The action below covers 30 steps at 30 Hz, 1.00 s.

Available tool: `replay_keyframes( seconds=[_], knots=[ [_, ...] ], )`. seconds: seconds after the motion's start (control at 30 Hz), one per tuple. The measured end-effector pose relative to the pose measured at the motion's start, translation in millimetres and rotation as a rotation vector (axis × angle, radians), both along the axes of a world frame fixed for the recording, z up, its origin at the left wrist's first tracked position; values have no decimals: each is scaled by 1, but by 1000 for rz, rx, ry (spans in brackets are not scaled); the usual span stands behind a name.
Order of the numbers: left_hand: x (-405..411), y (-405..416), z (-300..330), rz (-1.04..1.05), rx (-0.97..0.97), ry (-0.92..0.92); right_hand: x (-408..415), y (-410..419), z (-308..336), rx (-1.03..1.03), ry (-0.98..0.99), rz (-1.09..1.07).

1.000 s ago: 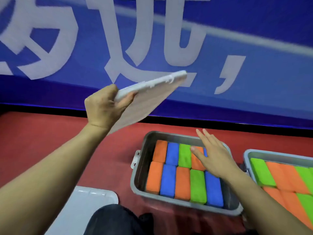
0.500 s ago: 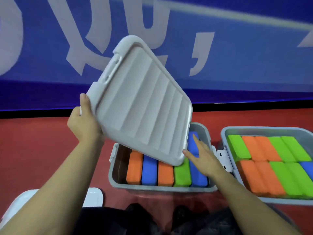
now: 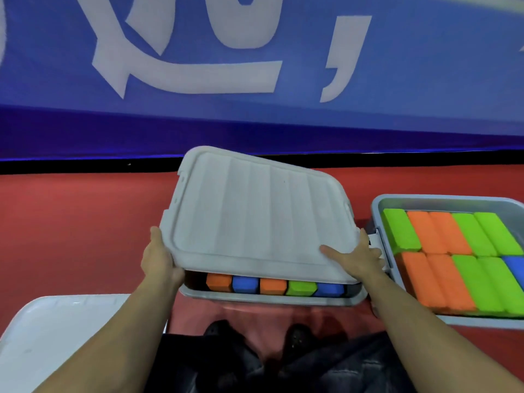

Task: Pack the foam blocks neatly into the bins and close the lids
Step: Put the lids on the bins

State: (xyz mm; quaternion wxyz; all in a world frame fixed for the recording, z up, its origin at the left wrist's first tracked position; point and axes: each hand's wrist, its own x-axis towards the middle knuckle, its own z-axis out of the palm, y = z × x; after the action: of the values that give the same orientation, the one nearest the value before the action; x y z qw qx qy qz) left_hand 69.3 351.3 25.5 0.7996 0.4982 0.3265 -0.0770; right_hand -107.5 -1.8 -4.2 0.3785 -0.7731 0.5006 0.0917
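At the far left a second white lid (image 3: 56, 330) lies flat on the red floor (image 3: 71, 222), partly behind the person's left forearm. The left hand (image 3: 160, 260) grasps the near-left edge of the ribbed grey lid (image 3: 255, 217), its thumb up along the rim and the other fingers hidden beneath. This lid is tilted over the left bin (image 3: 272, 299): its near edge stands clear above the bin's front rim, while whether its far edge touches the bin cannot be told. Through the gap under the lid a row of foam blocks (image 3: 272, 286) shows, orange, blue, orange, green, blue, standing side by side inside the bin. The right hand (image 3: 358, 259) holds the lid's near-right corner, thumb laid flat on top and fingers wrapped round the side edge. Just beside it, the right bin (image 3: 380, 205) stands uncovered, filled with green, orange and blue foam blocks (image 3: 453, 259) in two tidy rows. A blue banner (image 3: 283, 66) with white lettering runs behind everything.
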Motion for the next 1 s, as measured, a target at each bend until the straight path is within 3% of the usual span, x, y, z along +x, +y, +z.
replay_keyframes(
  seconds=[0.1,0.23,0.37,0.53,0.7,1.0],
  knots=[
    [2,6,-16,-71,188,-76,-3,0,-8,6,38,-40],
    [5,12,-21,-346,577,-156,-10,-2,-25,33,103,-85],
    [4,20,-44,-526,768,-76,-15,3,-27,10,239,-74],
    [7,24,-65,-671,889,48,-16,3,-39,-19,303,-40],
    [8,26,-75,-648,928,139,-12,2,-46,-26,297,7],
    [10,24,-73,-713,887,244,-10,-1,-46,-16,305,45]
  ],
)
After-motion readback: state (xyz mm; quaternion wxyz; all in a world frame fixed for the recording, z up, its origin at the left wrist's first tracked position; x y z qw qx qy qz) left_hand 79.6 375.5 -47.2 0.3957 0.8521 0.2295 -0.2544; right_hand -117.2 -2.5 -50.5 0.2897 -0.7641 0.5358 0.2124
